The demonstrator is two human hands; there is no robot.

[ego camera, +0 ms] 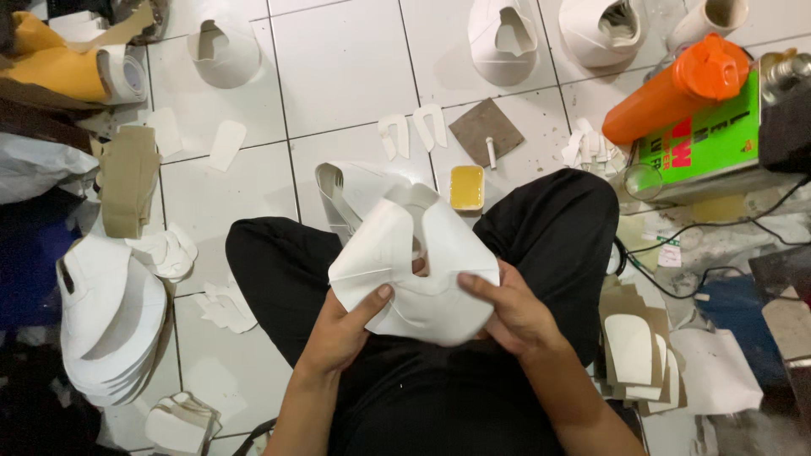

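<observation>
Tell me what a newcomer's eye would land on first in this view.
First, the white shoe upper at centre, held over the lap by the left hand and right hand. Next, the bright orange bottle lying on a green can at upper right. Then the stack of white uppers on the tiled floor at left.

Item: white shoe upper (pixel 422 270), a flat-cut piece folded into a curved shell.
Surface: matte white, with faint seam lines crossing the panels.
Opening: a notched cut-out faced upward near the top edge.
Pose: tilted, with the rounded end toward the lower right.
Position: centre of the frame, above the lap, held off the floor.
</observation>
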